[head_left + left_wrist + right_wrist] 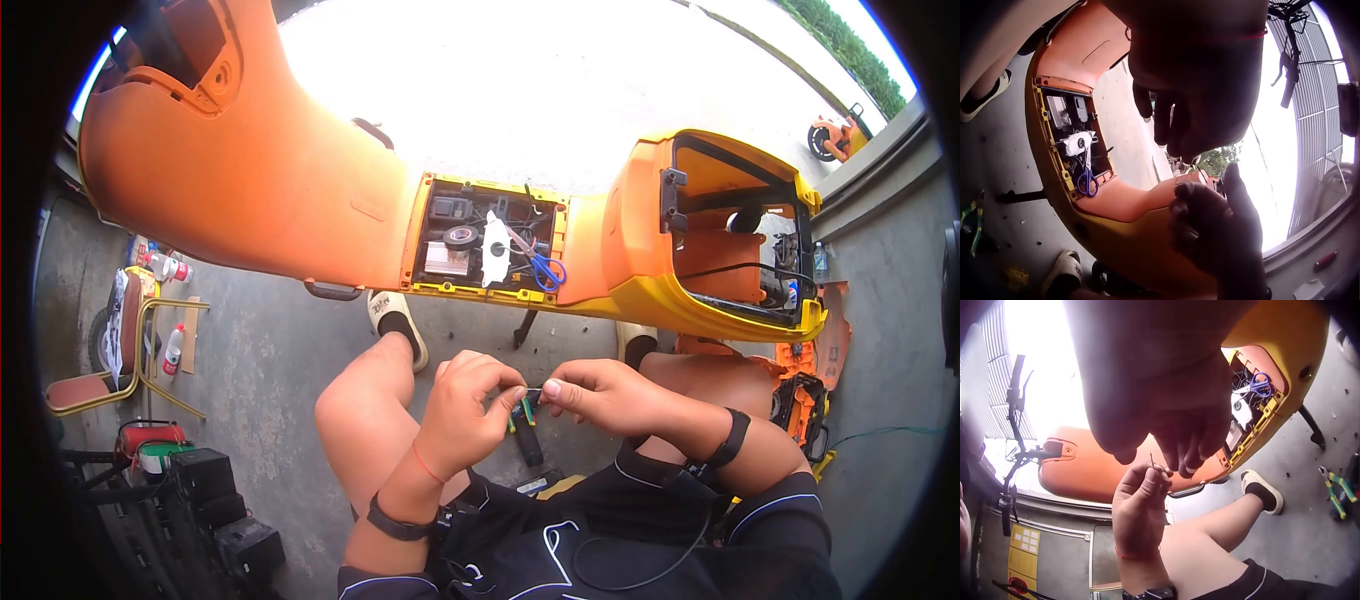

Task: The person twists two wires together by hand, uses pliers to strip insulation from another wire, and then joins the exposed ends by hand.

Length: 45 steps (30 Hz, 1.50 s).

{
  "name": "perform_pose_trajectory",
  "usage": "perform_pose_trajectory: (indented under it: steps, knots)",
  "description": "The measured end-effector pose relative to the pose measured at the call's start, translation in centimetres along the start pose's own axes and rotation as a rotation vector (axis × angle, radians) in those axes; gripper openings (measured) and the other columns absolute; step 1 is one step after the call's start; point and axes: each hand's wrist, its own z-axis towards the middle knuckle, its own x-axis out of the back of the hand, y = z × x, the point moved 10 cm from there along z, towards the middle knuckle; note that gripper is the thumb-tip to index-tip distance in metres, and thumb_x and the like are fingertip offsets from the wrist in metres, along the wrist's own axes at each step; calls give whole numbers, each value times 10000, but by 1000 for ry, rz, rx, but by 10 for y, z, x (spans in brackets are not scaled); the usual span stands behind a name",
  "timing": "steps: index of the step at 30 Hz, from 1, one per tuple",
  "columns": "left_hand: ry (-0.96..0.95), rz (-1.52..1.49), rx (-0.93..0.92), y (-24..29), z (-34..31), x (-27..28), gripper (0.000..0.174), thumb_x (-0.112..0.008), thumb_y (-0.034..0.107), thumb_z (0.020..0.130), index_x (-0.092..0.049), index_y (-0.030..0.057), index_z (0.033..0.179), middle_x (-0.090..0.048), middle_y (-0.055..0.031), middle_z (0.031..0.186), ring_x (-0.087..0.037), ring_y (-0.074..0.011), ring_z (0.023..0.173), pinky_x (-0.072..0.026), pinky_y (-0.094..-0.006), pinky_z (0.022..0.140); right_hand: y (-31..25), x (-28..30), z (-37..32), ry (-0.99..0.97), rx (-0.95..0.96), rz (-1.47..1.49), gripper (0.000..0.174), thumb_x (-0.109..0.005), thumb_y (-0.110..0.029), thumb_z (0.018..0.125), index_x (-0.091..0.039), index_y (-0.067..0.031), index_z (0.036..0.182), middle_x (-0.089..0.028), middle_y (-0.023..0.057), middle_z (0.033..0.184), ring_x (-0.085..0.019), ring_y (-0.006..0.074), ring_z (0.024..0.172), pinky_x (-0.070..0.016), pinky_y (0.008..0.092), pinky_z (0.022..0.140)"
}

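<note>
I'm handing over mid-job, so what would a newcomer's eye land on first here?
First, the orange-and-yellow scooter body, spanning the upper head view. Next, the blue-handled scissors lying over its open compartment. Then, lower down, the left grip and right grip, meeting at a thin piece too small to identify.

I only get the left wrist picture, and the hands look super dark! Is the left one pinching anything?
Observer: Yes, the right wrist view shows the left hand pinching a thin, dark, stick-like piece.
Child: Cool! What's way over on the person's left side?
Observer: The head view shows a gold metal-framed chair with a reddish-brown seat.
Child: Anything next to it?
Observer: Yes, a clear plastic bottle with a red label.
</note>
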Motion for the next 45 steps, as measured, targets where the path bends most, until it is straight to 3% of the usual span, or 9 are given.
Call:
perform_pose_trajectory:
  steps: [2,9,11,14,25,34,36,41,45]
  knots:
    - [10,13,-20,2,1,0,60,-766,46,816,-720,43,854,-708,-75,855,-638,-278,893,-470,-389,852,10,-6,2,-96,-73,80,402,-557,-410,1092,-710,-38,1092,-706,24,897,-634,99,818,-538,277,757]
    - [-5,-10,8,-2,1,-4,42,-761,96,832,-739,84,865,-701,-38,858,-631,-260,936,-424,-393,860,0,5,1,25,70,42,299,-642,-319,1057,-749,-41,1032,-722,17,869,-653,106,809,-530,290,711]
    - [-14,-7,27,-5,1,-4,41,-759,99,834,-741,83,868,-701,-42,856,-633,-263,935,-426,-394,859,-22,12,-4,155,277,-275,203,-719,-238,974,-756,-39,964,-734,97,863,-704,241,809,-552,357,731]
    - [-47,-53,58,-10,0,-8,42,-750,104,841,-744,79,875,-703,-50,850,-636,-267,928,-425,-392,868,-43,11,-14,254,515,-526,125,-751,-176,905,-779,-64,951,-740,112,890,-706,310,831,-568,392,738]
    - [-229,-243,326,-38,-6,-19,160,-752,142,915,-759,13,1010,-732,-150,989,-687,-263,972,-526,-381,893,-74,2,-33,413,797,-785,181,-801,-84,784,-794,-98,965,-762,45,907,-707,237,773,-569,363,663]
    - [-311,-549,476,-55,-16,-31,160,-745,139,951,-747,-5,1021,-756,-74,935,-668,-129,898,-539,-311,840,-80,-2,-40,415,902,-840,239,-825,-67,756,-792,-105,990,-762,36,910,-703,223,772,-564,341,643]
    - [-307,-557,488,-57,-17,-32,162,-743,157,949,-752,9,1016,-757,-88,933,-684,-158,906,-543,-327,843,-82,-4,-40,401,900,-839,262,-831,-77,767,-786,-98,1024,-761,50,923,-702,233,780,-567,347,649]
    - [-170,-206,219,-39,-5,-14,172,-744,187,928,-755,29,993,-752,-118,938,-687,-252,940,-533,-380,875,-39,10,-8,148,288,-405,295,-738,-248,983,-721,-32,1184,-732,94,1048,-669,155,827,-547,315,706]
    - [-121,-173,162,-34,-1,-10,174,-746,199,917,-752,33,969,-748,-122,941,-674,-291,950,-517,-404,884,-7,10,1,104,82,-186,359,-637,-350,1057,-724,-13,1145,-730,57,987,-647,120,815,-539,297,704]
